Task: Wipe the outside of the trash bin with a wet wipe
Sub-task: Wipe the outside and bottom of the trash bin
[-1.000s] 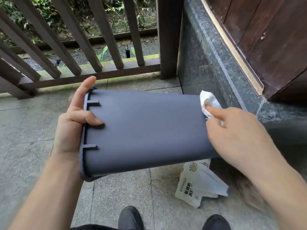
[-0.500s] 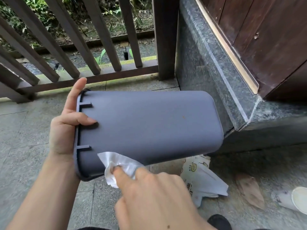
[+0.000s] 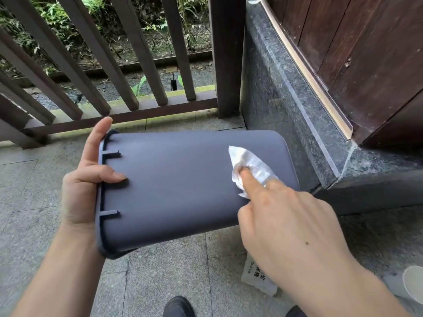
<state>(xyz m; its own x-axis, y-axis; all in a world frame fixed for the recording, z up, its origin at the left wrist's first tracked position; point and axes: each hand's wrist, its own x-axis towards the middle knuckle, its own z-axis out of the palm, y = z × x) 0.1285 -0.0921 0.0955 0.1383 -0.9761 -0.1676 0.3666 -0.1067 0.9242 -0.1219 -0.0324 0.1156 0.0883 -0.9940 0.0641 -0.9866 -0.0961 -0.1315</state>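
A grey plastic trash bin (image 3: 178, 179) lies on its side in the air, its rim to the left and its base to the right. My left hand (image 3: 84, 179) grips the rim, thumb on the outer wall and index finger raised along the edge. My right hand (image 3: 286, 227) pinches a white wet wipe (image 3: 249, 165) and presses it against the bin's upper wall near the base end.
A white wipe packet (image 3: 258, 282) lies on the stone floor below the bin, partly behind my right hand. A dark stone ledge (image 3: 297, 106) and wooden door are at the right, a wooden railing (image 3: 114, 65) behind. A pale cup (image 3: 414, 284) sits at the right edge. My shoes (image 3: 178, 307) show at the bottom.
My right hand swept the wipe from the bin's base end to the near rim corner, then back across to the wall near the base. The left hand kept its grip.
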